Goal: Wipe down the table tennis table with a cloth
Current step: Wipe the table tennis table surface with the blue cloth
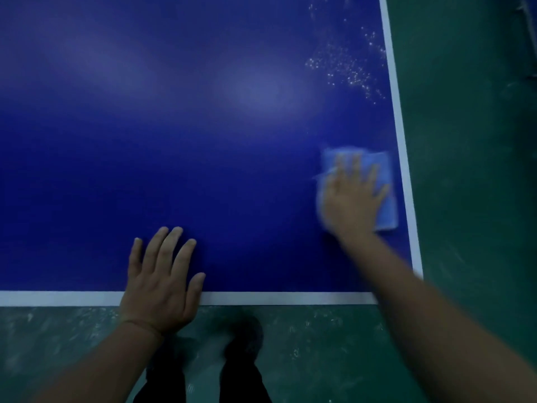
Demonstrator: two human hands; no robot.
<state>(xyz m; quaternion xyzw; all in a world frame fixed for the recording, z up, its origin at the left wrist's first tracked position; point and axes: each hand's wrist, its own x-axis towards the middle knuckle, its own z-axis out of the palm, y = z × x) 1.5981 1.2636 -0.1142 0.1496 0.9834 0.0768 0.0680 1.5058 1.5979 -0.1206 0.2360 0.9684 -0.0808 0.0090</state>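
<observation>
The dark blue table tennis table fills most of the view, with white border lines along its near and right edges. A folded light blue cloth lies flat near the right edge. My right hand presses on it with straight spread fingers and looks blurred by motion. My left hand rests flat on the table at the near edge, fingers spread, holding nothing. White specks are scattered on the surface further up, near the right line.
A worn green floor lies beyond the right and near table edges. My dark trouser legs and shoes stand below the near edge.
</observation>
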